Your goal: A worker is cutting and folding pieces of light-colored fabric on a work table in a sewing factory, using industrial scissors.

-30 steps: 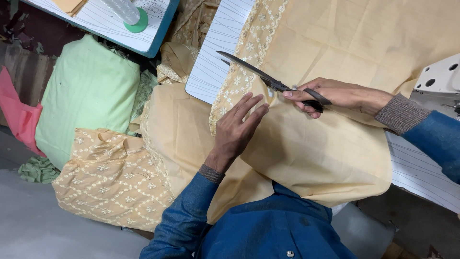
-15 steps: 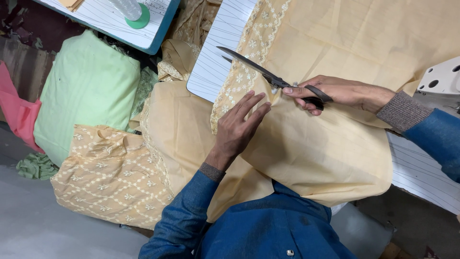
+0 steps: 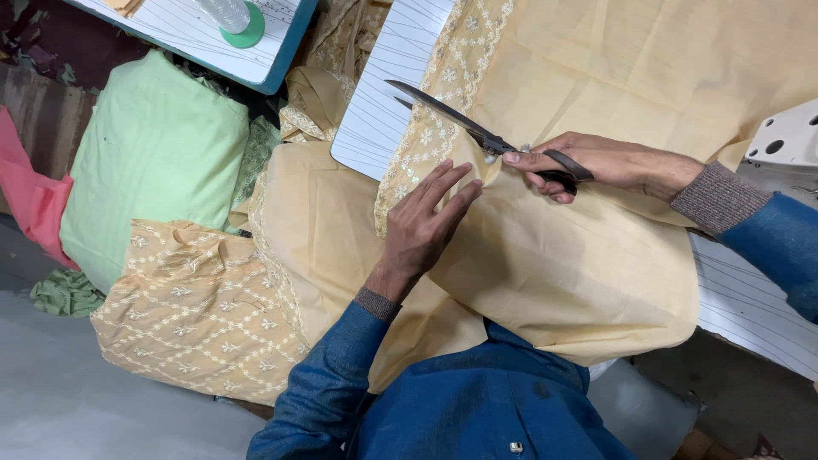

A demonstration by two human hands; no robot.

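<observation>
A wide sheet of pale yellow fabric (image 3: 596, 273) covers most of the white lined table (image 3: 375, 111) and drapes over its near edge into the person's lap. It looks thin, light and limp, creasing wherever it is touched, so I judge it would slide and bunch unless held flat close to the cutting line. An embroidered border (image 3: 434, 128) with small floral motifs runs along its left margin; that strip is probably a little firmer than the plain cloth and gives a better place to grip.

To the left, off the table, sits a light green bundle of cloth (image 3: 145, 162), and below it a folded piece of embroidered yellow fabric (image 3: 196, 315) of the same colour. A pink cloth (image 3: 25, 196) shows at the far left edge. At the top, a second lined surface with a teal rim (image 3: 281, 60) carries a clear plastic bottle (image 3: 226, 13). Part of a white sewing machine (image 3: 788, 140) shows at the right.

The left hand (image 3: 426, 226) lies flat on the fabric, fingers extended and slightly fanned, pressing it down just beside the border. The right hand (image 3: 596, 162) is closed through the handles of the long tailor's scissors (image 3: 460, 119), whose blades stand slightly parted, tips pointing up and left over the border.
</observation>
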